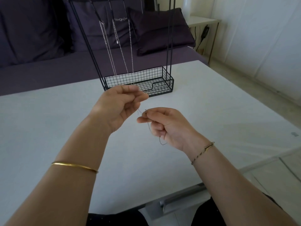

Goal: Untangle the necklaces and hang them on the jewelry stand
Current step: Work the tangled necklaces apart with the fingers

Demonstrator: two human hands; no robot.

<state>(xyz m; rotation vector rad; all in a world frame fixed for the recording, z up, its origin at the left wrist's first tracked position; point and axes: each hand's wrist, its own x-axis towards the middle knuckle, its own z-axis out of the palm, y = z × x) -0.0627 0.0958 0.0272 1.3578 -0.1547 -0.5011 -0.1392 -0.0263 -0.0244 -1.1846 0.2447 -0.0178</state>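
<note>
A black wire jewelry stand [169, 46] with a mesh basket base [156, 79] stands at the far middle of the white table [48, 128]. Several silver necklaces [110, 51] hang from its top bar. In front of the basket, above the table, my left hand [118, 106] pinches one end of a thin dark necklace [151, 128]. My right hand [167, 126] pinches the other end, by the small clasp [145, 111], just below and to the right of the left hand. The chain droops in a loop under my right palm.
A purple sofa [48, 66] with dark cushions [161, 30] runs behind the table. A small white side table [203, 22] with cables stands at the back right. The table's near edge and a metal frame [179, 199] lie by my lap.
</note>
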